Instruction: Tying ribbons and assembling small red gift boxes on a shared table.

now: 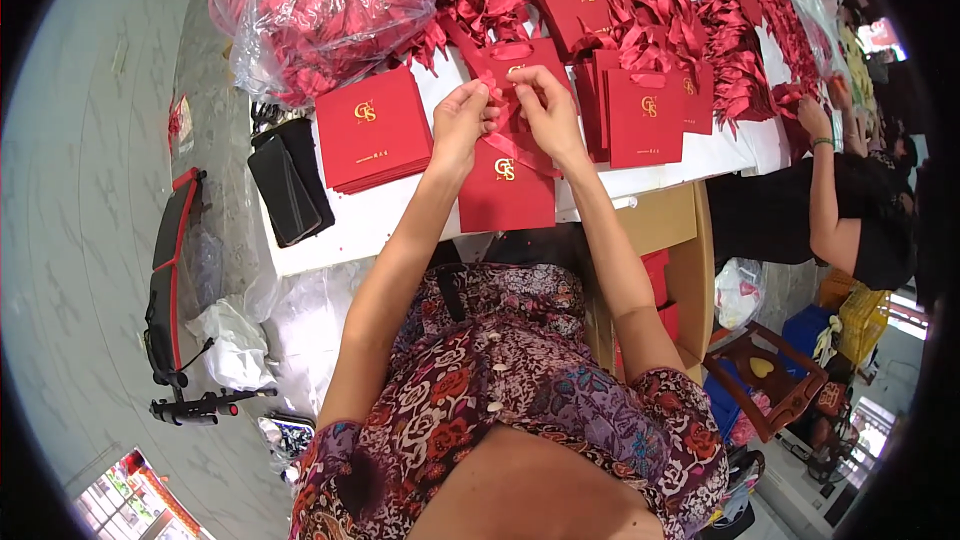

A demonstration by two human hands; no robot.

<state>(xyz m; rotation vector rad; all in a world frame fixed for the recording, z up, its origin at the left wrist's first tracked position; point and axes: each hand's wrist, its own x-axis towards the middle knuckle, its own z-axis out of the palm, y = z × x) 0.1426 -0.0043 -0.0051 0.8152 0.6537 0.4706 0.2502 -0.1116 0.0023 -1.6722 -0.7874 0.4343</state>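
Observation:
A red paper bag (505,205) with a gold emblem lies flat on the table in front of me, and a loose red ribbon (515,150) runs across it. My left hand (465,120) pinches the ribbon between thumb and fingers above the bag. Close beside it on the right, my right hand (548,115) is also closed in a pinch at the ribbon; its fingertips partly hide what they hold. Another red bag (530,52) lies just beyond my hands, partly covered by them.
To the left are a stack of red bags (375,130), a black phone (285,190) and a clear plastic sack of ribbons (320,15). Ribboned bags (645,120) stand at the right. A cardboard box (660,225) sits below the table edge. Another person's arm (825,170) reaches in at far right.

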